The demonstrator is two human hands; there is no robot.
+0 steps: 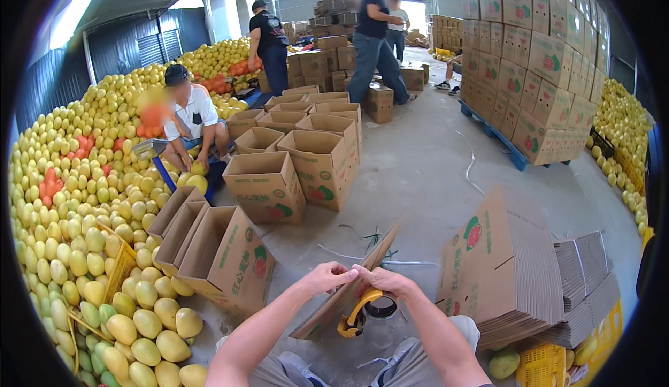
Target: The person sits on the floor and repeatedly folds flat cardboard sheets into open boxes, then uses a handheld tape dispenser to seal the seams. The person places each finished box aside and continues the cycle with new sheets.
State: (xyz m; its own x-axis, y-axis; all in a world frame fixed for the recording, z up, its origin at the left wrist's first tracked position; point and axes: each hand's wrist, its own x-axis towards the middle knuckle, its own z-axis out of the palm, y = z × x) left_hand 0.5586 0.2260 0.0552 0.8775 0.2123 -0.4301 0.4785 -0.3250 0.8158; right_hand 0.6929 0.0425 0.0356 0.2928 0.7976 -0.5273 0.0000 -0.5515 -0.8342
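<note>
The flat carton [357, 291] stands tilted on edge between the person's hands, in front of the knees and above the floor [411, 209]. The fingers of the left hand [323, 278] are drawn together in a pinch at its near edge. The fingers of the right hand [385, 280] are curled in opposite, the thumbs almost meeting; they seem closed on the tape dispenser [357, 315], which hangs just below, though the top of its handle is hidden

The step in hand looks like parting the folded board. To do it well, work the fingertips between the layers before pulling, and spread the two hands evenly so the creases open square rather than buckle. The dispenser calls for care: its frame sits close to the board, so tip it outward to keep it from scraping the panel or catching the tape. Leave elbow room from the stack of flat cartons [512, 268] on the right, and keep the lower edge clear of the open cartons [240, 272] at the left
</note>
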